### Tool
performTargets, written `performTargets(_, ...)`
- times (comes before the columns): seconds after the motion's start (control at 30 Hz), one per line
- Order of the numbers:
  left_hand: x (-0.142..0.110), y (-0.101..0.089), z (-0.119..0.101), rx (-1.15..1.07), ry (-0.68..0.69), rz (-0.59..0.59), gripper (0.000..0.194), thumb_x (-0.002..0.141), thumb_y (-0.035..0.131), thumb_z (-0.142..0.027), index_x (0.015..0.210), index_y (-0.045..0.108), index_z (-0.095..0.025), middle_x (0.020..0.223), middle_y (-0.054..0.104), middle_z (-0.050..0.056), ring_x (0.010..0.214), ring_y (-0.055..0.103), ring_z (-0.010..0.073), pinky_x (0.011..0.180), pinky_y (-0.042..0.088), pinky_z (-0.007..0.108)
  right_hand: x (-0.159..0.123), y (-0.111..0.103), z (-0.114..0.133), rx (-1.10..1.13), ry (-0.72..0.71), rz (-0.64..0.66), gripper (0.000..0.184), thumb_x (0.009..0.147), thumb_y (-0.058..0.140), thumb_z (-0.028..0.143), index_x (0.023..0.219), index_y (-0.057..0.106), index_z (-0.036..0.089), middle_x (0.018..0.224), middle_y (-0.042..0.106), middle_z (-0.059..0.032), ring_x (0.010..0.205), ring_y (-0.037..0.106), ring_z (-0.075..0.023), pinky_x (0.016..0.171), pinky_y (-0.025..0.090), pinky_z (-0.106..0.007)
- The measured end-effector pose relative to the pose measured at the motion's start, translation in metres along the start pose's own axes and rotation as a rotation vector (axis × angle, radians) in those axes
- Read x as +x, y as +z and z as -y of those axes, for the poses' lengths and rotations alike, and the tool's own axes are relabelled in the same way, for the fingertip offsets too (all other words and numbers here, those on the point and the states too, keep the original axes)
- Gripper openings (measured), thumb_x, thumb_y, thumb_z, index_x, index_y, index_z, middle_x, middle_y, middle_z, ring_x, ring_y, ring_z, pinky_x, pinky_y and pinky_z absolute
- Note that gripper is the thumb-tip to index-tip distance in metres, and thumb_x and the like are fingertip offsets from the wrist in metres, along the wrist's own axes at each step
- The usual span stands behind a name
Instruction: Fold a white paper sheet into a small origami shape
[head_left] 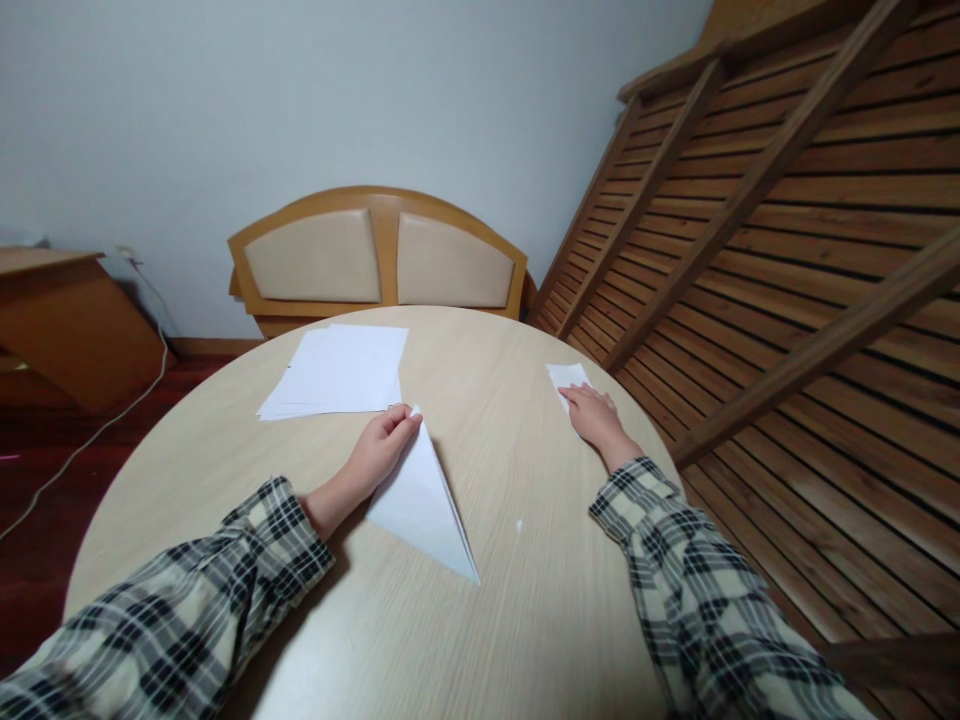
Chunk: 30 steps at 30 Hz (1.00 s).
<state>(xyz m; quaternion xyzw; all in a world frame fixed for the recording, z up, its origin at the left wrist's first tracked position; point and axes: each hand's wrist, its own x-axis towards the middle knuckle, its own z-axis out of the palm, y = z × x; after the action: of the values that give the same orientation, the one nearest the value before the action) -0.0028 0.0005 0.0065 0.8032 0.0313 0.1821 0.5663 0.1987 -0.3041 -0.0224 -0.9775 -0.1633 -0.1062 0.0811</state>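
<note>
Past my round table (495,650) I see a cream-panelled headboard (387,245) before the pale wall (420,100), a slatted wooden frame (765,190) slanting on my right, and, to my left, a desk (60,330) beside a white cable (165,350) trailing across the red floor (37,590).

left hand (384,447) — pinches folded paper (427,510); right hand (594,412) — rests on smaller paper (566,374); paper stack (341,370); round table (465,660).

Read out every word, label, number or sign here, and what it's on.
No readable text shows.
Paper stack: one tiny dark mark near its left edge, too small to make out.
Folded paper in the left hand: no writing visible.
Small paper at the right hand: none visible.
</note>
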Motion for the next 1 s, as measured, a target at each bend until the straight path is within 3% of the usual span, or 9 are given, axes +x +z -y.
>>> performTargets(0.13,-0.001,0.0,0.0,-0.023,-0.007,-0.019,0.026,0.083,0.05,-0.039,0.066,0.044,-0.02,0.061,0.04,-0.004,0.059,0.038,0.0131,0.058,0.033,0.027,-0.002,-0.006,0.009,0.006,-0.02,-0.126,0.04,0.091,0.04,0.02,0.126,0.06,0.022,0.139,0.051,-0.0078,0.127,0.045,-0.0257,0.105,0.032,-0.041)
performTargets(0.33,0.0,0.001,0.003,-0.138,-0.002,-0.091,0.023,0.087,0.049,-0.039,0.074,0.046,-0.02,0.069,0.046,-0.002,0.064,0.042,0.0132,0.06,0.037,0.026,-0.005,-0.009,0.017,0.027,0.016,-0.071,0.04,0.094,0.039,0.033,0.121,0.062,0.015,0.131,0.057,-0.0148,0.119,0.051,-0.0291,0.099,0.037,-0.044)
performTargets(0.43,0.002,0.0,0.006,-0.15,0.016,-0.142,0.023,0.09,0.048,-0.036,0.074,0.044,-0.021,0.069,0.044,-0.002,0.063,0.041,0.0128,0.059,0.036,0.026,-0.007,-0.016,0.032,0.19,0.003,-0.25,0.038,0.094,0.04,0.034,0.117,0.063,0.015,0.127,0.059,-0.0152,0.118,0.051,-0.0295,0.1,0.036,-0.046)
performTargets(0.5,0.003,0.0,0.007,-0.122,0.038,-0.176,0.023,0.091,0.046,-0.035,0.073,0.043,-0.021,0.069,0.042,-0.003,0.063,0.039,0.0129,0.059,0.036,0.026,-0.014,-0.021,0.055,0.424,-0.095,-0.311,0.038,0.095,0.038,0.035,0.106,0.068,0.014,0.114,0.065,-0.015,0.111,0.055,-0.0266,0.099,0.038,-0.042)
performTargets(0.57,0.005,0.001,0.008,-0.096,0.054,-0.195,0.023,0.092,0.045,-0.034,0.073,0.042,-0.021,0.07,0.042,-0.003,0.065,0.039,0.0133,0.06,0.036,0.026,-0.028,-0.025,0.086,0.737,-0.228,-0.217,0.04,0.095,0.039,0.04,0.1,0.068,0.014,0.106,0.067,-0.0144,0.103,0.059,-0.0233,0.092,0.044,-0.038)
performTargets(0.63,0.006,0.001,0.01,-0.08,0.061,-0.203,0.023,0.092,0.045,-0.034,0.074,0.042,-0.021,0.071,0.042,-0.002,0.066,0.039,0.0136,0.061,0.036,0.026,-0.048,-0.028,0.12,1.037,-0.311,0.041,0.044,0.095,0.037,0.046,0.106,0.065,0.014,0.106,0.067,-0.013,0.092,0.062,-0.0191,0.08,0.05,-0.034)
performTargets(0.73,0.007,0.002,0.012,-0.07,0.067,-0.228,0.023,0.092,0.044,-0.036,0.074,0.042,-0.021,0.072,0.043,-0.002,0.067,0.04,0.014,0.064,0.038,0.026,-0.075,-0.033,0.156,1.107,-0.444,0.33,0.039,0.091,0.048,0.045,0.111,0.063,0.015,0.101,0.067,-0.0094,0.082,0.061,-0.0153,0.07,0.047,-0.028)
performTargets(0.9,0.007,0.002,0.01,-0.069,0.07,-0.288,0.022,0.09,0.043,-0.039,0.079,0.048,-0.021,0.077,0.05,-0.001,0.074,0.047,0.0163,0.072,0.042,0.027,-0.089,-0.035,0.169,1.102,-0.387,0.414,0.031,0.085,0.056,0.04,0.068,0.059,0.015,0.063,0.053,0.0007,0.058,0.046,-0.0111,0.053,0.032,-0.024)
performTargets(1.0,0.006,0.002,0.006,-0.118,0.045,-0.243,0.023,0.09,0.042,-0.04,0.082,0.051,-0.021,0.081,0.055,0.0,0.08,0.05,0.0178,0.075,0.043,0.028,-0.083,-0.03,0.165,1.182,-0.26,0.343,0.029,0.082,0.059,0.041,0.069,0.058,0.016,0.062,0.051,0.0015,0.056,0.044,-0.0111,0.051,0.03,-0.024)
